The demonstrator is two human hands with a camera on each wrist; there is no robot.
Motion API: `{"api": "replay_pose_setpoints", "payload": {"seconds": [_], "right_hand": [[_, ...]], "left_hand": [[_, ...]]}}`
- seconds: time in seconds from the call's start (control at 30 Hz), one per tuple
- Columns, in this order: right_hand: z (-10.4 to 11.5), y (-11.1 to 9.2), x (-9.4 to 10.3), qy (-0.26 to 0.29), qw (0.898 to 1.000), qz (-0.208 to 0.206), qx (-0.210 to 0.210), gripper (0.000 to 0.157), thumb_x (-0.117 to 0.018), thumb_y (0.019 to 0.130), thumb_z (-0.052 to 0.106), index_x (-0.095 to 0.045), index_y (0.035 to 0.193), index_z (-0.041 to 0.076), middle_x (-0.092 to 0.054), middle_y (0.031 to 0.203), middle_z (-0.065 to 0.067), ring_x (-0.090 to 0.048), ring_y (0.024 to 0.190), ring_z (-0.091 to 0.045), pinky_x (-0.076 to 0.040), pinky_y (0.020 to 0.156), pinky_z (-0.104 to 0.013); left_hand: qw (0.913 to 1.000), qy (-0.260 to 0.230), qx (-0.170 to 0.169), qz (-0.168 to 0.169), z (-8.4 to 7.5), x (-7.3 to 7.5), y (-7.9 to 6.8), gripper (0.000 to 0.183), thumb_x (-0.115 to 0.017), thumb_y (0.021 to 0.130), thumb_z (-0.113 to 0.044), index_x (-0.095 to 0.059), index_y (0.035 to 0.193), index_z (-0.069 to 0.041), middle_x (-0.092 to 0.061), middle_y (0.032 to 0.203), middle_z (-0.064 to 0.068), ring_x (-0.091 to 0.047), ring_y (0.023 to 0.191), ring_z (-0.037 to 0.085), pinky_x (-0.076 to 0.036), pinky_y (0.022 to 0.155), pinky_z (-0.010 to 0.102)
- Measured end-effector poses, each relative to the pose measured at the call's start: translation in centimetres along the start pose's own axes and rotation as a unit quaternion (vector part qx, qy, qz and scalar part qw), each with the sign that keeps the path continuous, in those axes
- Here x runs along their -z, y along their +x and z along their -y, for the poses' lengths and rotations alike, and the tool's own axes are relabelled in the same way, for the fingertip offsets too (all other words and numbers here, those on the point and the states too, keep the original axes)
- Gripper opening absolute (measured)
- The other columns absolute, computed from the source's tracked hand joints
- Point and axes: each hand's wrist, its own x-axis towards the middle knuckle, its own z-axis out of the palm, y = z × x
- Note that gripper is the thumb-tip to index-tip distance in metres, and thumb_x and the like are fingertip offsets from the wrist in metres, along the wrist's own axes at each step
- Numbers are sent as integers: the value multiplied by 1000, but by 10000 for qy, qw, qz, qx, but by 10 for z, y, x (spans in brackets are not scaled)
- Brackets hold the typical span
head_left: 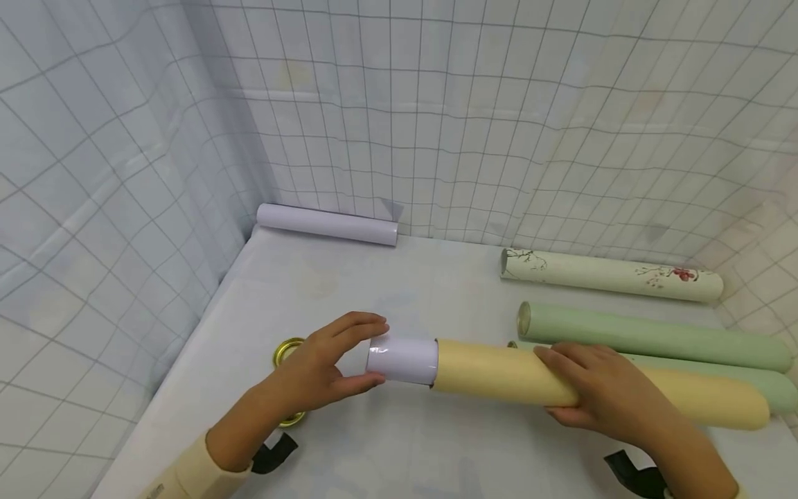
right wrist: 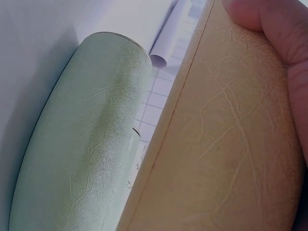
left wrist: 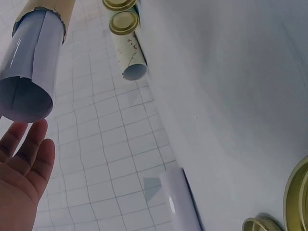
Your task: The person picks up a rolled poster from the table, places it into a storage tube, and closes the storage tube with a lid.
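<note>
My right hand (head_left: 601, 388) grips a yellow textured cardboard tube (head_left: 492, 371), its fingers over the top and the thumb on the near side. From the tube's left end sticks out a glossy lavender inner roll (head_left: 404, 359), hollow and with a lengthwise seam in the left wrist view. Thumb and fingers of my left hand (head_left: 321, 360) are spread around that roll's free end. In the left wrist view the left fingertips (left wrist: 37, 129) lie close at the roll's rim; contact is hard to tell. The right wrist view shows the yellow tube (right wrist: 216, 134) under the right thumb.
Round gold lids (head_left: 288, 346) lie beside and partly behind my left hand. Another lavender roll (head_left: 327, 223) lies at the back left. A floral white tube (head_left: 611, 276) and a green tube (head_left: 654, 336) lie at the right, with another green tube (head_left: 776, 384) partly behind the yellow one.
</note>
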Motion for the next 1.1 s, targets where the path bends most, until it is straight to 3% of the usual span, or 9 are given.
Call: {"api": "replay_pose_setpoints", "payload": {"seconds": [0.13,0.4,0.67,1.1], "right_hand": [[1,0,2,-30,10000,-1,-28,65,-43,97,62,-62,129,9,-64,110,-3,-65,89,-23,-54,72,-48],[2,0,7,-83,9999,-27,-77,65,-41,98,62,-62,128,8,-65,109,-2,-65,88,-21,-54,72,-45],[6,5,8,-6,10000,-75,-33,63,-40,98,60,-62,127,8,-64,109,-1,-64,90,-20,-53,75,-45],[14,13,2,97,9997,-150,168,62,-40,99,59,-62,129,10,-63,110,-2,-63,89,-20,-53,71,-46]], "left_hand": [[9994,-295,1,-200,4,3,-7,52,-72,91,-39,-57,134,-14,-53,136,3,-55,123,23,-51,96,29],[9965,-589,-323,-489,10,5,-12,43,-71,93,-32,-61,128,-9,-58,127,7,-59,114,23,-49,96,25],[9955,-901,-165,-257,3,-4,-8,46,-80,86,-14,-60,127,-10,-58,127,5,-60,112,20,-56,88,33],[9917,-1269,-189,-111,-10,-30,1,49,-80,84,-11,-59,128,-9,-55,127,3,-59,110,18,-55,88,32]]}}
